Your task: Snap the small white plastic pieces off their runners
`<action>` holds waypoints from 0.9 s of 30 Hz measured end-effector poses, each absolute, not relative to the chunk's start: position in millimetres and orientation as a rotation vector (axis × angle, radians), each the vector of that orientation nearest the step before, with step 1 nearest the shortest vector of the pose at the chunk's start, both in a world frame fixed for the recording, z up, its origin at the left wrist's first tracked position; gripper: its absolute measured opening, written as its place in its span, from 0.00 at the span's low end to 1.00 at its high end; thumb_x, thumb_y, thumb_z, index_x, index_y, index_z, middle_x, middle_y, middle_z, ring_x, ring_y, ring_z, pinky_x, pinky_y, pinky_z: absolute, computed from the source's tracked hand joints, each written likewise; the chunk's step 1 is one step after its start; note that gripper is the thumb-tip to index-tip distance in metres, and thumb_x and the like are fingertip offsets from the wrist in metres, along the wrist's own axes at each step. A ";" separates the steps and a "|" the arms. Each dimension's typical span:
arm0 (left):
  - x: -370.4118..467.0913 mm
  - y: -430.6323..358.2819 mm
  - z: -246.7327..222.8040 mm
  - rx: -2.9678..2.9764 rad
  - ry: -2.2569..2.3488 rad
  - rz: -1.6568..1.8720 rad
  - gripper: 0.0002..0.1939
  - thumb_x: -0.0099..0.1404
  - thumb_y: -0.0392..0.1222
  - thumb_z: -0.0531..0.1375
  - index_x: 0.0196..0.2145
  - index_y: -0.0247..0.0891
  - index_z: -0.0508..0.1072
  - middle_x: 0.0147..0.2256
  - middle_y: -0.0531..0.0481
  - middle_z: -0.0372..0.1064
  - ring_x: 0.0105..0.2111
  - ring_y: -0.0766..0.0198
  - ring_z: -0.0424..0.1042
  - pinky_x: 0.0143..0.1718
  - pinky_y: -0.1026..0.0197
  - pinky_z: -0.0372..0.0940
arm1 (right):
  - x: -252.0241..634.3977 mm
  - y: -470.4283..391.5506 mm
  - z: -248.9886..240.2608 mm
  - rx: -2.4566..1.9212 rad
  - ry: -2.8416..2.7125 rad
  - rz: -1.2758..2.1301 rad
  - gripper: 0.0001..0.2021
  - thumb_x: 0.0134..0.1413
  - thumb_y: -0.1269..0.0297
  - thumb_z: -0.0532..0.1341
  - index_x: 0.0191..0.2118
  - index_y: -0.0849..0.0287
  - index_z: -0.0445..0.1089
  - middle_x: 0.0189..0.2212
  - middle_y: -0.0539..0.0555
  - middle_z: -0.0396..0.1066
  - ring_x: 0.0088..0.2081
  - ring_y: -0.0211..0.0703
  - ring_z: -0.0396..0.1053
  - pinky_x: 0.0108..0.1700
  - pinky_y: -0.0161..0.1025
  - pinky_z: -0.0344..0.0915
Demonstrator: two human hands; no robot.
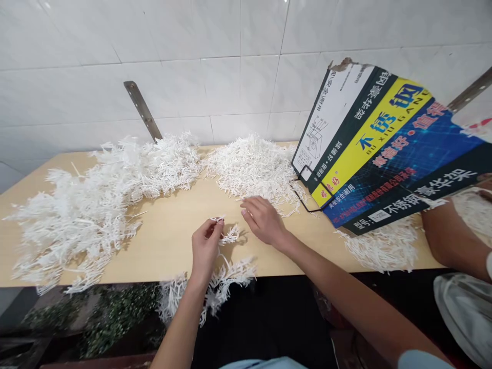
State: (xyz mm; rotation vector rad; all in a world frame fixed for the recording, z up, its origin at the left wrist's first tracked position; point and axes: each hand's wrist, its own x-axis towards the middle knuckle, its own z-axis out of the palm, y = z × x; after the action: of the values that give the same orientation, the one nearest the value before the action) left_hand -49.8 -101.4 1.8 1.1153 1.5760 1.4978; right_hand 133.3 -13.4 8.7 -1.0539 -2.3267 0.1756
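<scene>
My left hand (206,247) is closed in a pinch near the table's front edge. Between thumb and fingers it holds a strand of white plastic sprigs (231,234), and a bushy length (230,274) of the same white material hangs below over the edge. My right hand (264,221) is just to the right, its fingers stretched out and the thumb apart. Its fingertips are at the near side of a heap of loose white sprigs (251,164). I see nothing held in it.
A bushy mass of white sprigs (111,189) covers the table's left and back. A printed cardboard sheet (384,148) leans in a black wire stand (307,197) at right. Beyond it are another person's arm (449,236) and more sprigs (380,248). Green foliage (119,312) lies below the table.
</scene>
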 end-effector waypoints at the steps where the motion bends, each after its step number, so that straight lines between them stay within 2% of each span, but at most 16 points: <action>1: -44.3 -98.5 2.9 1.118 1.564 1.532 0.18 0.67 0.56 0.63 0.33 0.36 0.76 0.26 0.52 0.67 0.28 0.64 0.65 0.30 0.63 0.60 | 134.0 -25.8 11.1 -1.094 -2.287 0.288 0.19 0.76 0.59 0.48 0.49 0.58 0.75 0.47 0.60 0.79 0.49 0.49 0.75 0.50 0.46 0.69; 3: -34.2 -94.2 2.4 1.116 1.562 1.565 0.18 0.68 0.56 0.62 0.34 0.36 0.76 0.26 0.52 0.67 0.28 0.65 0.64 0.29 0.63 0.60 | 134.9 -49.3 12.4 -1.200 -2.248 0.494 0.21 0.77 0.55 0.46 0.44 0.55 0.75 0.36 0.54 0.79 0.35 0.43 0.75 0.35 0.39 0.65; 4: -30.0 -92.9 1.0 1.113 1.563 1.566 0.18 0.68 0.56 0.62 0.34 0.36 0.76 0.27 0.52 0.67 0.27 0.65 0.64 0.29 0.63 0.60 | 135.0 -58.2 11.5 -1.228 -2.230 0.565 0.19 0.76 0.54 0.48 0.43 0.54 0.74 0.36 0.52 0.79 0.34 0.42 0.75 0.33 0.38 0.63; 6: -24.5 -91.5 -2.9 1.107 1.549 1.553 0.18 0.69 0.55 0.62 0.33 0.37 0.75 0.27 0.53 0.66 0.28 0.65 0.63 0.30 0.64 0.60 | 134.9 -68.2 8.2 -1.236 -2.206 0.682 0.14 0.73 0.52 0.54 0.44 0.52 0.75 0.38 0.50 0.80 0.35 0.42 0.76 0.34 0.37 0.61; 9: -23.2 -90.7 -7.6 1.109 1.514 1.505 0.17 0.68 0.54 0.64 0.31 0.37 0.75 0.27 0.54 0.66 0.28 0.66 0.63 0.30 0.64 0.59 | 136.1 -67.7 4.7 -1.252 -2.110 0.865 0.07 0.67 0.56 0.62 0.43 0.50 0.76 0.37 0.47 0.81 0.36 0.41 0.76 0.36 0.36 0.62; 13: -27.9 -89.8 -8.5 1.138 1.483 1.365 0.15 0.67 0.54 0.64 0.35 0.37 0.76 0.28 0.53 0.68 0.29 0.66 0.65 0.31 0.64 0.60 | 141.5 -61.6 5.0 -1.258 -1.843 1.034 0.06 0.66 0.59 0.61 0.40 0.52 0.75 0.33 0.47 0.78 0.34 0.40 0.75 0.36 0.35 0.65; 18: -31.3 -91.9 -4.6 1.267 1.564 1.165 0.16 0.67 0.54 0.64 0.40 0.38 0.78 0.30 0.52 0.72 0.28 0.65 0.66 0.31 0.64 0.60 | 144.7 -58.3 -1.5 -1.195 -1.491 1.132 0.09 0.67 0.56 0.59 0.39 0.55 0.70 0.29 0.49 0.73 0.31 0.40 0.71 0.33 0.36 0.66; 22: -30.4 -93.4 -3.9 1.382 1.559 1.052 0.18 0.65 0.55 0.65 0.43 0.37 0.81 0.33 0.49 0.77 0.28 0.64 0.69 0.31 0.62 0.61 | 144.2 -57.5 -6.5 -1.174 -1.465 1.164 0.10 0.66 0.53 0.59 0.39 0.54 0.69 0.30 0.49 0.71 0.30 0.40 0.69 0.32 0.36 0.67; 25: -29.6 -91.9 -6.5 1.419 1.538 1.031 0.18 0.65 0.54 0.65 0.42 0.37 0.82 0.34 0.47 0.80 0.30 0.61 0.72 0.33 0.61 0.64 | 145.3 -58.2 -2.5 -1.167 -1.464 1.184 0.09 0.66 0.56 0.59 0.39 0.54 0.70 0.30 0.49 0.71 0.29 0.40 0.69 0.32 0.36 0.67; 27: -30.1 -90.6 -8.1 1.412 1.543 1.055 0.17 0.65 0.53 0.65 0.42 0.37 0.82 0.35 0.46 0.80 0.31 0.60 0.74 0.34 0.61 0.65 | 147.1 -56.5 3.3 -1.126 -1.506 1.226 0.08 0.66 0.58 0.58 0.44 0.54 0.72 0.32 0.50 0.74 0.30 0.39 0.70 0.34 0.37 0.68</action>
State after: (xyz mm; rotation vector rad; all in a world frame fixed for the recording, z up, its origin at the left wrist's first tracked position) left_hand -30.1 -90.6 -8.1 1.4124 1.5430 1.0551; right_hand 147.1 -56.5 3.3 -1.1262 -1.5062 1.2259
